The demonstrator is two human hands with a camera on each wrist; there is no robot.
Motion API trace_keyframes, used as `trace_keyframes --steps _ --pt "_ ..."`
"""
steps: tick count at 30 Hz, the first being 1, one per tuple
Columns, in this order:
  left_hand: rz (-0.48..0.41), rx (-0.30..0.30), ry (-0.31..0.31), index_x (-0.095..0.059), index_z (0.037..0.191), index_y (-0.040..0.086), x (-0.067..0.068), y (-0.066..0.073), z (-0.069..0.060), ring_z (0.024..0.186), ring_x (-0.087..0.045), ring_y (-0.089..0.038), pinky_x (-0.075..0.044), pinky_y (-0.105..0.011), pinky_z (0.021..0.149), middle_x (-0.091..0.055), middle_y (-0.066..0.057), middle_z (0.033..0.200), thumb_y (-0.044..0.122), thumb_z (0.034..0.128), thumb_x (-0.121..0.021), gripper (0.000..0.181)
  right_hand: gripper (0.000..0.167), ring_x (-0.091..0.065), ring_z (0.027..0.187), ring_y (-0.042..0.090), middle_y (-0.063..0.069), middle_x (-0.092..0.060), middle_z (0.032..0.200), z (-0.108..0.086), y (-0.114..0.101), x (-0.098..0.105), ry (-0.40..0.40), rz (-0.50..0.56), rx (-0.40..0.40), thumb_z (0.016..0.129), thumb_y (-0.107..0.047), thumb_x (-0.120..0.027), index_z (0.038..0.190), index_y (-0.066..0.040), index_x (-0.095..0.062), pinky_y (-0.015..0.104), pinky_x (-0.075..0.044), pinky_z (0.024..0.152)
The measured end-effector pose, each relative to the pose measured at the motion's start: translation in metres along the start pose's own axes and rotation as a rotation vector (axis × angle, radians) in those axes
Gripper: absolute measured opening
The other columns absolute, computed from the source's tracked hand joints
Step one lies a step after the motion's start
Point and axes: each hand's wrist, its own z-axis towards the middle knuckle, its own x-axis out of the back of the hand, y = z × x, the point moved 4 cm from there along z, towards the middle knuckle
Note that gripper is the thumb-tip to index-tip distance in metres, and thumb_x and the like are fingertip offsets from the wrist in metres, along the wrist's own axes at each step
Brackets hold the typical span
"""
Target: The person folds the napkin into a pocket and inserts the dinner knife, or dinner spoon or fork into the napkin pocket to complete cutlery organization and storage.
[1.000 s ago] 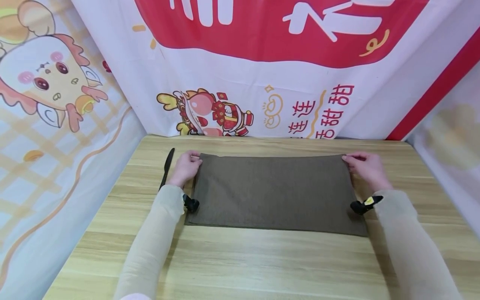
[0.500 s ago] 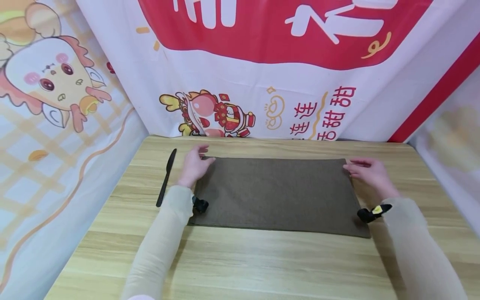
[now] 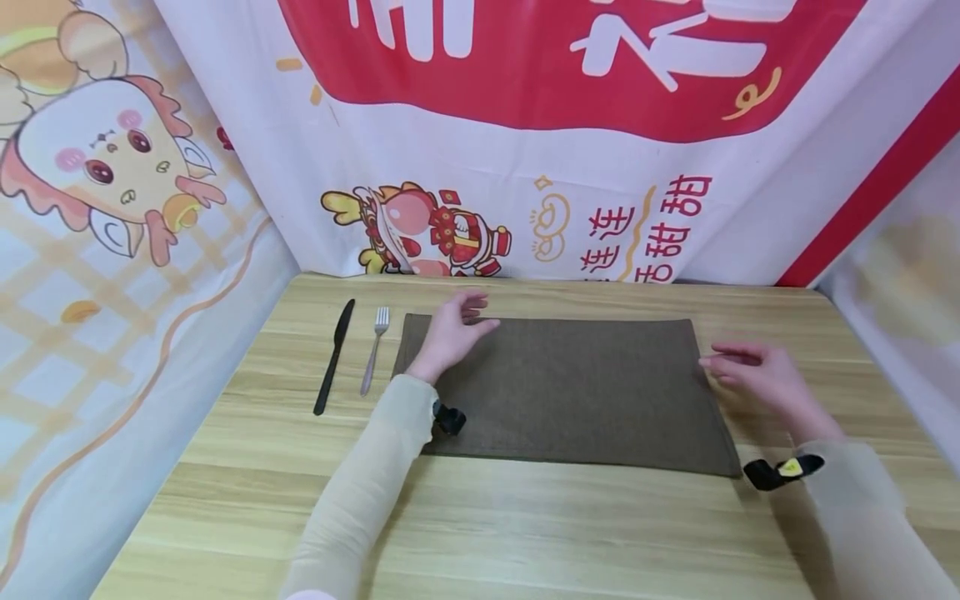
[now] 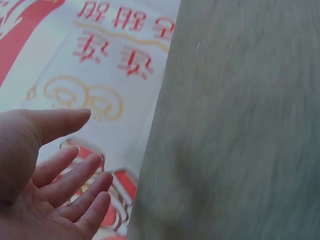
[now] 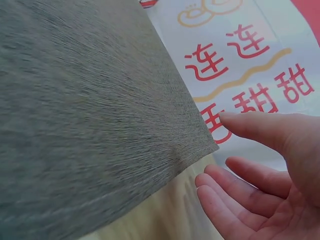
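A dark brown rectangular cloth lies flat on the wooden table, filling much of both wrist views. Over its left part hovers my left hand, fingers spread and relaxed, holding nothing; in the left wrist view the hand shows its thumb apart from the fingers. Beside the cloth's right edge is my right hand, fingers loosely bent and empty. The right wrist view shows that hand near a corner of the cloth, with a gap between thumb and fingers.
Left of the cloth, a fork lies on the table, and farther left a black knife. A printed white and red curtain hangs behind the table's far edge, with more printed fabric at both sides.
Both hands have let go of the cloth's far corners. The left has moved right over the cloth, uncovering the fork; the right has drawn back toward the near right.
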Motion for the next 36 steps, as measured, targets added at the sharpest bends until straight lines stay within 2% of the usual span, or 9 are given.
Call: trace_keyframes --steps 5,14,19,25,30,36 --pt "-0.021 -0.070 -0.055 -0.057 0.138 0.000 -0.032 0.013 0.000 0.120 -0.060 -0.034 -0.046 -0.043 0.103 -0.064 -0.015 0.129 0.014 0.0926 -0.078 0.052 0.076 -0.064 0.092 -0.003 0.030 -0.056 0.137 -0.015 0.005 -0.001 -0.001 -0.031 0.017 0.096 -0.043 -0.071 0.147 0.008 -0.046 0.019 -0.055 0.078" --pt "0.002 -0.151 -0.208 -0.060 0.136 0.004 -0.087 0.042 -0.007 0.120 -0.060 -0.020 -0.046 -0.036 0.104 -0.065 -0.008 0.131 0.017 0.0931 -0.078 0.049 0.072 -0.061 0.090 -0.007 0.026 -0.062 0.132 -0.042 0.011 -0.003 0.019 -0.091 0.034 0.095 -0.043 -0.073 0.143 0.007 -0.052 0.015 -0.052 0.074" --pt "0.012 -0.200 -0.258 -0.061 0.134 0.004 -0.112 0.062 -0.006 0.120 -0.059 -0.017 -0.046 -0.037 0.104 -0.065 -0.010 0.130 0.017 0.0927 -0.078 0.046 0.068 -0.060 0.090 -0.010 0.017 -0.068 0.124 -0.052 0.016 -0.004 0.039 -0.070 0.063 0.094 -0.039 -0.075 0.140 0.007 -0.054 0.015 -0.051 0.073" --pt "0.004 -0.227 -0.310 -0.061 0.136 0.006 -0.129 0.088 0.005 0.121 -0.058 -0.014 -0.044 -0.028 0.104 -0.066 -0.006 0.130 0.019 0.0927 -0.078 0.049 0.064 -0.063 0.092 -0.007 0.001 -0.073 0.115 -0.059 0.023 -0.005 0.038 0.008 0.093 0.094 -0.029 -0.077 0.139 0.010 -0.053 0.018 -0.054 0.074" --pt "-0.026 -0.236 -0.327 -0.061 0.136 0.008 -0.136 0.111 0.021 0.117 -0.060 -0.016 -0.045 -0.028 0.102 -0.066 -0.003 0.128 0.021 0.0924 -0.079 0.050 0.067 -0.063 0.092 -0.006 0.002 -0.073 0.116 -0.063 0.024 -0.007 0.034 0.001 0.056 0.093 -0.033 -0.078 0.140 0.008 -0.054 0.020 -0.054 0.073" --pt "-0.030 -0.238 -0.321 -0.062 0.135 0.011 -0.147 0.132 0.044 0.110 -0.060 -0.009 -0.046 -0.020 0.095 -0.066 -0.001 0.125 0.021 0.0915 -0.080 0.048 0.069 -0.063 0.092 -0.006 0.010 -0.071 0.122 -0.067 0.024 -0.011 0.021 -0.019 0.015 0.093 -0.037 -0.077 0.142 0.006 -0.053 0.020 -0.053 0.074"
